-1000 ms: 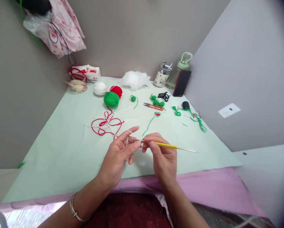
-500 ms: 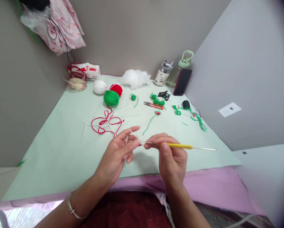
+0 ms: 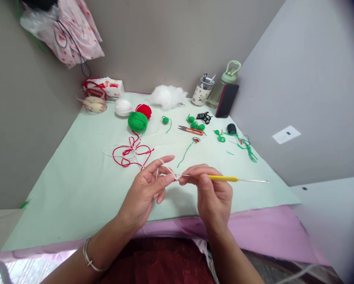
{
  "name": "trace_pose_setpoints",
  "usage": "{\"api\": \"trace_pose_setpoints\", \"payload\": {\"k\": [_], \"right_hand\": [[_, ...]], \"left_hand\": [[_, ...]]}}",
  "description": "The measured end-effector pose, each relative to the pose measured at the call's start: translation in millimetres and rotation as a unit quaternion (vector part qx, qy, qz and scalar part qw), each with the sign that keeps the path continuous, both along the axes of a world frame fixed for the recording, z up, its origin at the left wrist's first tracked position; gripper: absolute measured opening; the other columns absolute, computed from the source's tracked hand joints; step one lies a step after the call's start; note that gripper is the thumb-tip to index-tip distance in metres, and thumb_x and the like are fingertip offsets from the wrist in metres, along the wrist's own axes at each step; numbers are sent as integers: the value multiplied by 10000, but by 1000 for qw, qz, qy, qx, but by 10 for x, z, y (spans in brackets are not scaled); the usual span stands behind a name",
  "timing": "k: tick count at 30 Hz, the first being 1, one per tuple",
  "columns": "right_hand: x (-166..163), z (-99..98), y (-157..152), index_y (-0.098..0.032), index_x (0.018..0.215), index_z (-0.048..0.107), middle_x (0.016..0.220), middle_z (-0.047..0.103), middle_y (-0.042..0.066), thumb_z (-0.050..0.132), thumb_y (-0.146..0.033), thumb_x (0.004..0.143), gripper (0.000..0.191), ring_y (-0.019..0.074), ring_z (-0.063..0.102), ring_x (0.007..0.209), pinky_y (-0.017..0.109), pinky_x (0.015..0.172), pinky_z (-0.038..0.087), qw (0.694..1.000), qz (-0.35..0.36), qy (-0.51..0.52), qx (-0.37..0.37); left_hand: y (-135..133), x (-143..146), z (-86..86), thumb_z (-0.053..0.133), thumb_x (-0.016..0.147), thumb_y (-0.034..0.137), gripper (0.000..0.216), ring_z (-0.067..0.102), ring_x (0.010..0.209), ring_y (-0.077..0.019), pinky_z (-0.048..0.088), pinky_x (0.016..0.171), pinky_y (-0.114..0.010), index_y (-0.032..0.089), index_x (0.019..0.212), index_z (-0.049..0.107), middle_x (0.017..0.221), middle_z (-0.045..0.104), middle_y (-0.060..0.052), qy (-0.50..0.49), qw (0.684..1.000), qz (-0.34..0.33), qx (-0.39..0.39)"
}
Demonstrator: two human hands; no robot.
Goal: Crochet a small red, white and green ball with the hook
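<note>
Both hands are held above the desk [image 3: 76,189], near the middle of its front edge. The right hand [image 3: 214,193] grips a yellow-handled hook [image 3: 222,178], held nearly level; 1 metal end points toward the desk's right edge, the other toward the left hand [image 3: 147,188]. The left hand pinches a small white-and-red piece [image 3: 176,179] at its thumb tip, where the hook's end meets it. White yarn [image 3: 165,164] passes over the extended index finger. Toward the desk's rear left corner sit 3 yarn balls [image 3: 137,121]; a red-and-white tangle [image 3: 129,156] lies between them and the left hand.
</note>
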State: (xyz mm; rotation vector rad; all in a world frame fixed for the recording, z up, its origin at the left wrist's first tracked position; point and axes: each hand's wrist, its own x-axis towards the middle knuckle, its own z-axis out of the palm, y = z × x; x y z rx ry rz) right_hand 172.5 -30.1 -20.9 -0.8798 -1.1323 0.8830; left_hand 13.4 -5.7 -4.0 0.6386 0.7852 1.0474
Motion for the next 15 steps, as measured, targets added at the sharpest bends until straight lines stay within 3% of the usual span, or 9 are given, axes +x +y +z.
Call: {"api": "trace_pose_setpoints", "payload": {"k": [5, 15], "right_hand": [[10, 13, -1, -238, 987, 805, 911, 748, 40, 611, -303, 1063, 219, 164, 751, 773, 324, 728, 655, 1000, 0, -10, 0], [39, 27, 3, -248, 1008, 800, 890, 757, 34, 582, -252, 1075, 228, 177, 732, 816, 338, 745, 621, 998, 17, -58, 19]], "left_hand": [[7, 5, -12, 920, 743, 149, 441, 334, 502, -9, 334, 403, -117, 267, 1159, 833, 866, 656, 36, 7, 1000, 2, 15], [13, -73, -72, 875, 805, 187, 607, 385, 533, -50, 299, 394, -170, 312, 1381, 732, 896, 661, 29, 93, 993, 4, 78]]}}
